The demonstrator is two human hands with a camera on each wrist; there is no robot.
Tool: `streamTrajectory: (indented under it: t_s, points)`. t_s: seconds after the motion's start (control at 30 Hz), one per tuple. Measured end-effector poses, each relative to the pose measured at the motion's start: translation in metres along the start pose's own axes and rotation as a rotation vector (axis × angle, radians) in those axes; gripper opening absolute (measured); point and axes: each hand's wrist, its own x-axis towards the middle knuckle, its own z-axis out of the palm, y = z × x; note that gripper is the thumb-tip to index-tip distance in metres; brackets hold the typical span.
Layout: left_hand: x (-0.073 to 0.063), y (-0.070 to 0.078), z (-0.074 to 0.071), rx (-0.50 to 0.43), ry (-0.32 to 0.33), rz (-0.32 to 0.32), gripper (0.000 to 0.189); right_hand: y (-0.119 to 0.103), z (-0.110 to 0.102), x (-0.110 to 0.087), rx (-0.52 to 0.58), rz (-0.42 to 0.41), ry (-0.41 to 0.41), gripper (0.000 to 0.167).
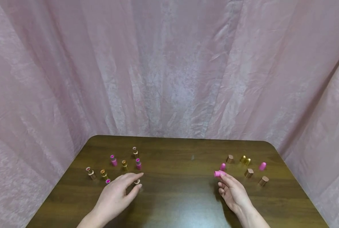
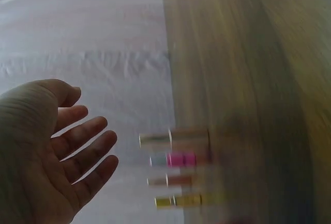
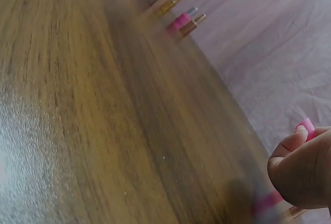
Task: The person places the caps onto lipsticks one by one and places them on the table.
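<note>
We see a pink curtain (image 1: 169, 69) hanging behind and beside the brown table (image 1: 181, 202), whose far edge runs straight between two rounded corners. A wide span of wood between the hands leaves them room to move sideways. We find the left hand (image 1: 116, 193) over the table's left part, its thumb and forefinger parted around a pale-rimmed tube (image 1: 137, 181); whether they touch it we cannot tell. The right hand (image 1: 234, 193) pinches a pink cap (image 1: 218, 174) between thumb and finger, its other fingers curled. Beyond the left hand we count seven more tubes, a rose-gold tube (image 1: 91, 173) lying nearest the left edge. Beyond the right hand we count seven loose caps, a pink domed cap (image 1: 262, 166) sitting well inside the right edge.
</note>
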Motion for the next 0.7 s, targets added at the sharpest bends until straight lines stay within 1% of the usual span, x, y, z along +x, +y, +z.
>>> streamTrajectory:
  t_s: [0.1,0.17,0.23,0.3,0.4,0.47,0.53,0.63,0.7]
  points:
    - [-0.010,-0.014,-0.014,0.001,0.029,-0.070,0.030,0.001,0.001,0.001,0.013,0.009,-0.026,0.019]
    - [-0.014,-0.024,-0.024,-0.017,0.054,-0.108,0.025,0.001,0.001,0.001,0.021,0.014,-0.037,0.020]
    - [-0.016,-0.034,-0.033,-0.041,0.080,-0.164,0.020,0.000,-0.001,0.000,0.031,0.012,-0.052,0.022]
    - [-0.019,-0.047,-0.040,-0.079,0.095,-0.240,0.018,-0.002,-0.004,0.000,0.040,0.011,-0.069,0.024]
    - [-0.026,-0.065,-0.048,-0.158,0.096,-0.364,0.020,-0.003,-0.006,-0.001,0.049,0.020,-0.093,0.026]
    - [-0.031,-0.075,-0.048,-0.228,0.061,-0.426,0.029,-0.005,-0.007,-0.002,0.044,0.027,-0.080,0.025]
    - [-0.036,-0.083,-0.044,-0.290,0.015,-0.480,0.038,-0.006,-0.007,-0.002,0.041,0.037,-0.066,0.024]
    - [-0.043,-0.091,-0.033,-0.312,-0.072,-0.552,0.048,-0.006,-0.007,-0.003,0.037,0.053,-0.049,0.022]
    - [-0.045,-0.096,-0.023,-0.292,-0.108,-0.580,0.049,-0.006,-0.008,-0.003,0.040,0.058,-0.053,0.023]
